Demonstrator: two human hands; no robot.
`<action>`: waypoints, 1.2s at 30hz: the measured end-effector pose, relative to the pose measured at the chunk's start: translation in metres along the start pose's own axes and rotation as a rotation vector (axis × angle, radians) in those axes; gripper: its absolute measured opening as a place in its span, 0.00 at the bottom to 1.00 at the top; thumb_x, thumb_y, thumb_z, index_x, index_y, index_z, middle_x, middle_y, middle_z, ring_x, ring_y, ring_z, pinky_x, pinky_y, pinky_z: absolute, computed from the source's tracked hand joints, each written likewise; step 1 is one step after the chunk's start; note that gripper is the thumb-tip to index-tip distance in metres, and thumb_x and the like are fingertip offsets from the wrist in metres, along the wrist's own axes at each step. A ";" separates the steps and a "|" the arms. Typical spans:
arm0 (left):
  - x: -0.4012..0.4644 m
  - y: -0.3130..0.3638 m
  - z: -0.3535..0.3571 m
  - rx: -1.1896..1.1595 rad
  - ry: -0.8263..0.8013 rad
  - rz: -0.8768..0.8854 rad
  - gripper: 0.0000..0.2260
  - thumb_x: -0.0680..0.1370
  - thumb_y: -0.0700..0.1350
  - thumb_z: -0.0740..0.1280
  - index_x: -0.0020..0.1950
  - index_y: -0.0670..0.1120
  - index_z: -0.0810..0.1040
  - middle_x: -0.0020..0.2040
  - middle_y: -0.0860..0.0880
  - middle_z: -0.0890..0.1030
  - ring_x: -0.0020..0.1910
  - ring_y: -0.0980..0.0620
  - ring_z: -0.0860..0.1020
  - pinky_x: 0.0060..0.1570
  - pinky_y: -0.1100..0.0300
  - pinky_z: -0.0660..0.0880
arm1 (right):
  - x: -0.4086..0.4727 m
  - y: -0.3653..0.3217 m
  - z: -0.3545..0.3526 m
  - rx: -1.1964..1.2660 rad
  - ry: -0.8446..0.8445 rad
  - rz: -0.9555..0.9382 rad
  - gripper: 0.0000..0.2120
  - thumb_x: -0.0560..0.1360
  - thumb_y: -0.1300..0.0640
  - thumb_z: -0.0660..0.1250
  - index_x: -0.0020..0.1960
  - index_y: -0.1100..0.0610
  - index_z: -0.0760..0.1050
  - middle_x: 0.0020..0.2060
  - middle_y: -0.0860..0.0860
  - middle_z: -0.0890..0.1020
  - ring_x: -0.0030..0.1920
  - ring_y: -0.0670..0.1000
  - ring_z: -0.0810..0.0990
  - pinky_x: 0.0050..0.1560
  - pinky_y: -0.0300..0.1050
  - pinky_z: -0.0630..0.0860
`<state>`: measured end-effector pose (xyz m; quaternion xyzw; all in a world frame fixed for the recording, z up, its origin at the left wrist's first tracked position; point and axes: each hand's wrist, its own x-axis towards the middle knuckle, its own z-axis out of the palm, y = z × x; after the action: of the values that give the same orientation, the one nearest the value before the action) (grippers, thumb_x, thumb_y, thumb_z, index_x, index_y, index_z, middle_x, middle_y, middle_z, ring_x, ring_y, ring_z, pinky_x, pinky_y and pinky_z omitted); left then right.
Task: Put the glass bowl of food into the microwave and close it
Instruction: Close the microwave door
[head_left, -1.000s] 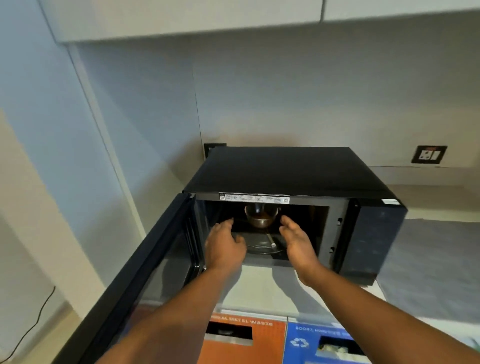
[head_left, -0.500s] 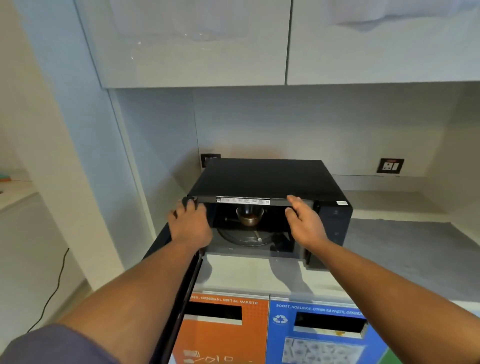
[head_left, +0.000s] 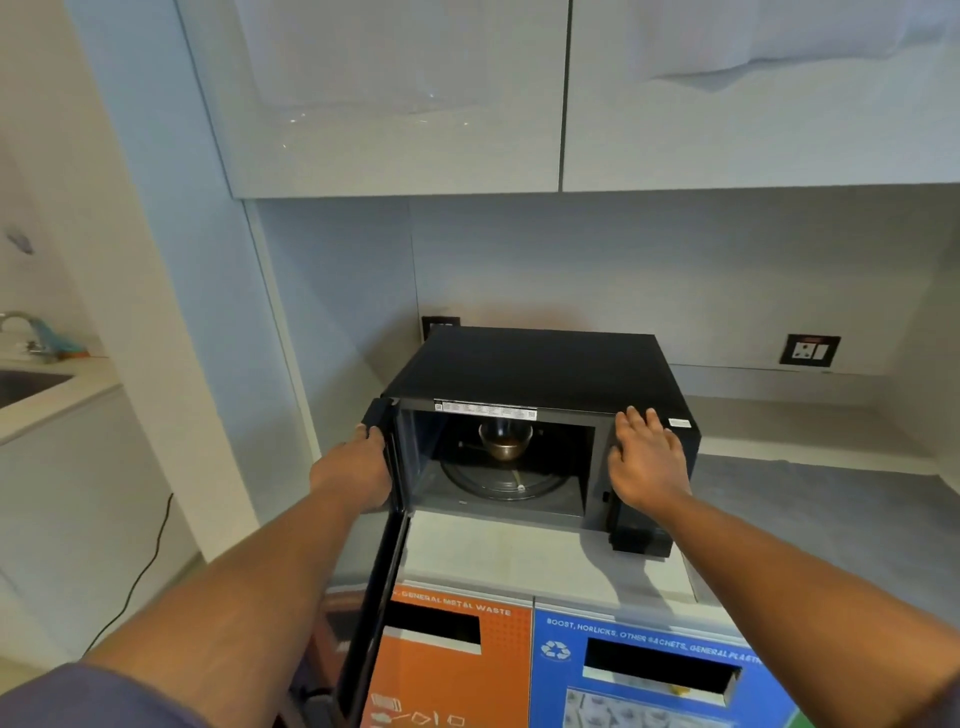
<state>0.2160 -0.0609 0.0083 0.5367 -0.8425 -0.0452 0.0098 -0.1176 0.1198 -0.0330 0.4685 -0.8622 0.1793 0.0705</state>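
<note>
The black microwave stands on the counter with its door swung open toward me at the left. The glass bowl of brown food sits inside, at the back of the round turntable. My left hand is on the outer side of the door near its top, with fingers curled over the door's edge. My right hand rests flat, fingers spread, against the microwave's right front panel. It holds nothing.
The grey counter stretches to the right of the microwave. Orange and blue waste bins stand below the counter's front edge. Wall cabinets hang overhead. A sink with a tap is at the far left, and a wall socket at the right.
Both hands came out of the microwave cavity, leaving the bowl on the turntable. My left hand went to the door, my right hand to the front panel. The view pulled back.
</note>
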 end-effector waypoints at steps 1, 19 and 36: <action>0.000 0.002 0.002 -0.009 0.002 0.002 0.33 0.79 0.40 0.59 0.84 0.45 0.52 0.85 0.46 0.52 0.73 0.40 0.72 0.65 0.44 0.74 | 0.000 0.002 0.001 -0.022 -0.003 -0.007 0.28 0.85 0.51 0.55 0.83 0.56 0.55 0.84 0.54 0.56 0.83 0.57 0.49 0.80 0.57 0.49; 0.019 0.090 0.023 -0.229 0.042 0.407 0.29 0.84 0.54 0.53 0.84 0.50 0.49 0.85 0.51 0.49 0.83 0.47 0.41 0.79 0.48 0.44 | 0.009 0.007 0.002 0.056 -0.008 0.033 0.33 0.82 0.39 0.56 0.83 0.53 0.56 0.83 0.53 0.59 0.82 0.57 0.55 0.79 0.60 0.53; 0.068 0.159 0.040 -0.068 0.153 0.783 0.37 0.76 0.75 0.36 0.82 0.63 0.50 0.84 0.57 0.52 0.83 0.50 0.48 0.78 0.45 0.52 | 0.026 0.041 -0.019 0.017 -0.224 -0.039 0.54 0.65 0.13 0.39 0.83 0.42 0.52 0.83 0.41 0.52 0.82 0.53 0.48 0.74 0.59 0.46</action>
<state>0.0409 -0.0526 -0.0199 0.1764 -0.9782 -0.0258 0.1066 -0.1671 0.1267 -0.0172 0.5029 -0.8538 0.1317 -0.0269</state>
